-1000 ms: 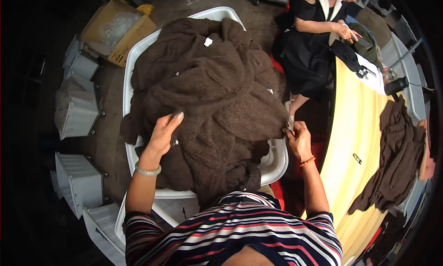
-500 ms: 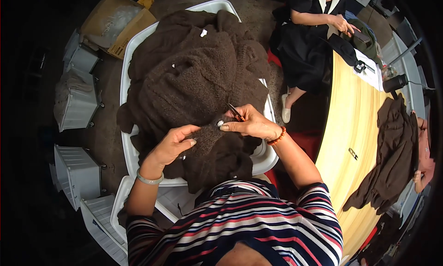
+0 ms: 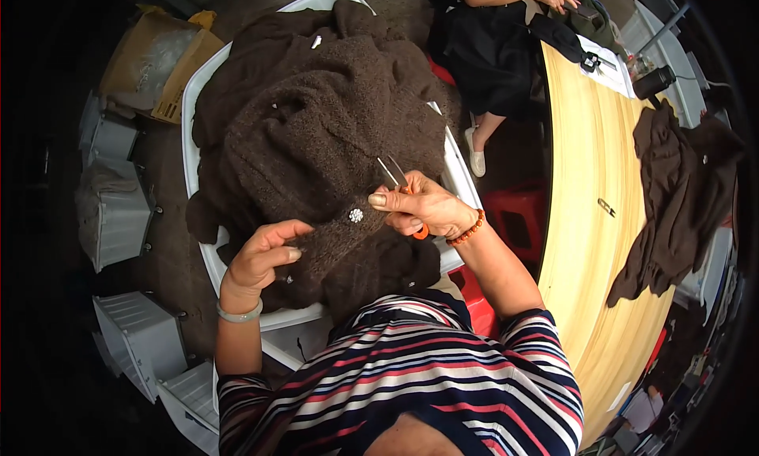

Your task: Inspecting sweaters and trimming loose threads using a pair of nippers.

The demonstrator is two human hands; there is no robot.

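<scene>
Brown knitwear [image 3: 316, 132] lies heaped in the white tub [image 3: 190, 132], likely soft and pliant, best held beside the rhinestone button [image 3: 356, 215]. My left hand [image 3: 257, 260] seems to pinch its edge; my right hand [image 3: 431, 208] grips orange-handled snips [image 3: 421, 232].

The head view — a wide fisheye, worn as the left of two side by side — looks steeply down from the person's head, over the striped knit shirt [image 3: 395, 361] at the bottom. It faces across the bare left hand [image 3: 257, 262] and bare right hand [image 3: 431, 209], both near, toward the far edge of the white plastic tub [image 3: 461, 171]; the left edge of the pale wood-grain tabletop [image 3: 577, 195] bends at right.
</scene>
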